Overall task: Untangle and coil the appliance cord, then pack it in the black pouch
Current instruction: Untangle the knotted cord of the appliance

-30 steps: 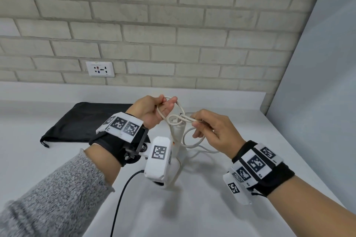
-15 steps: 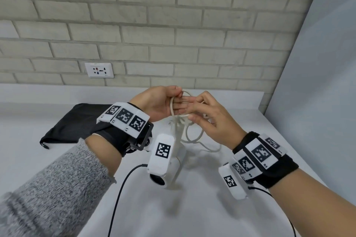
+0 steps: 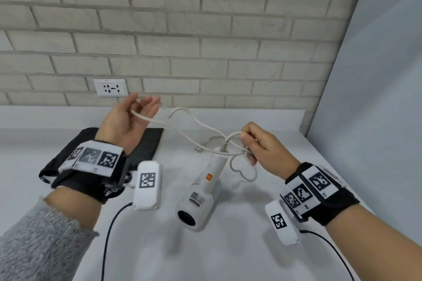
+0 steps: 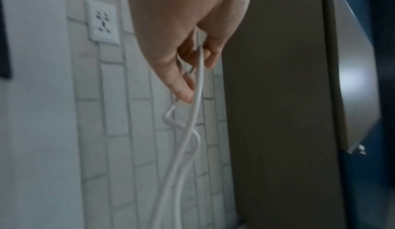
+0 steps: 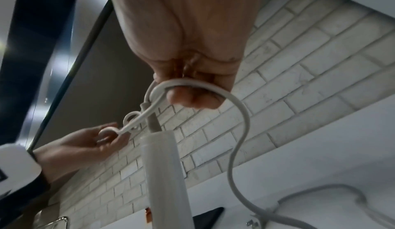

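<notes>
smooth plastic cord [image 3: 189, 137], matt cloth pouch [image 3: 148, 143], rough brick wall [image 3: 205, 29].

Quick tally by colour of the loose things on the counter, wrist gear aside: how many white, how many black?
White: 2, the hair dryer and its cord
Black: 1, the pouch
Total: 3

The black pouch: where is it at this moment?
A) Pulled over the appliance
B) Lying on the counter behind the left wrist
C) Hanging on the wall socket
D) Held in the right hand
B: the black pouch lies flat on the counter, partly hidden by the left hand.
</notes>
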